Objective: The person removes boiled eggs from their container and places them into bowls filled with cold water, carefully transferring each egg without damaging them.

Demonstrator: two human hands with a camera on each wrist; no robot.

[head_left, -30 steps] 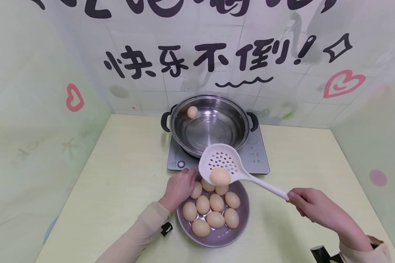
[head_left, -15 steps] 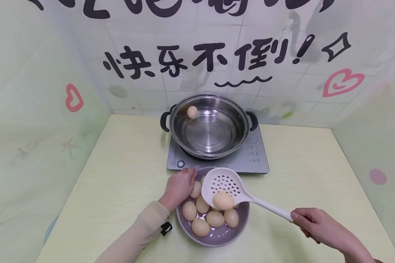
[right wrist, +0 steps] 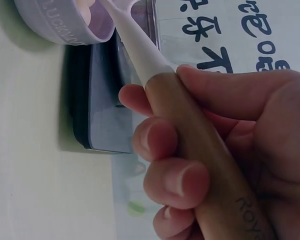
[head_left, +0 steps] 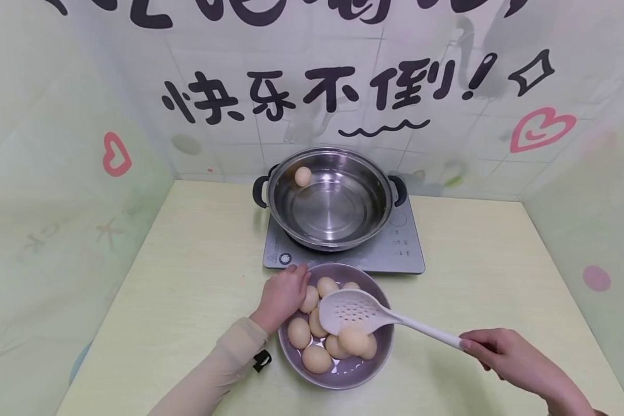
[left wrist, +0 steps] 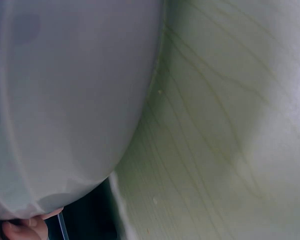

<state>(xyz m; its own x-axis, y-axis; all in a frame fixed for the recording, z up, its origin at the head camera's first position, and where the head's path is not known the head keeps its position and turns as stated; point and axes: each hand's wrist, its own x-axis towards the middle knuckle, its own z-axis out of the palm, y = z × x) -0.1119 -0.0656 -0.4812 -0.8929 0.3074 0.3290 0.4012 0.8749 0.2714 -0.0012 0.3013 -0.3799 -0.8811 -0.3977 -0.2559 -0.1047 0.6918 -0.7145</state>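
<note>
My right hand [head_left: 517,359] grips a slotted spoon [head_left: 351,306] with a white perforated head; its wooden handle [right wrist: 185,125] lies between curled fingers and thumb in the right wrist view. The head tilts down over a purple-grey bowl [head_left: 338,381] of eggs. One egg [head_left: 353,340] is at the head's lower edge, overlapping other eggs; I cannot tell whether it still rests on the spoon. My left hand [head_left: 282,296] holds the bowl's upper-left rim. The left wrist view shows the bowl's outer wall [left wrist: 80,100] and some fingertips [left wrist: 27,229].
Behind the bowl, a steel pot [head_left: 330,211] with black side handles stands on a grey induction cooker [head_left: 385,263]. A single egg [head_left: 303,177] lies in the pot at its back left. Printed sheeting [head_left: 473,133] encloses the pale tabletop [head_left: 203,248] at the back and sides.
The slotted spoon has come back from near the pot's front edge and down over the bowl, its head tipping and its egg moving lower. My left hand stays on the rim.
</note>
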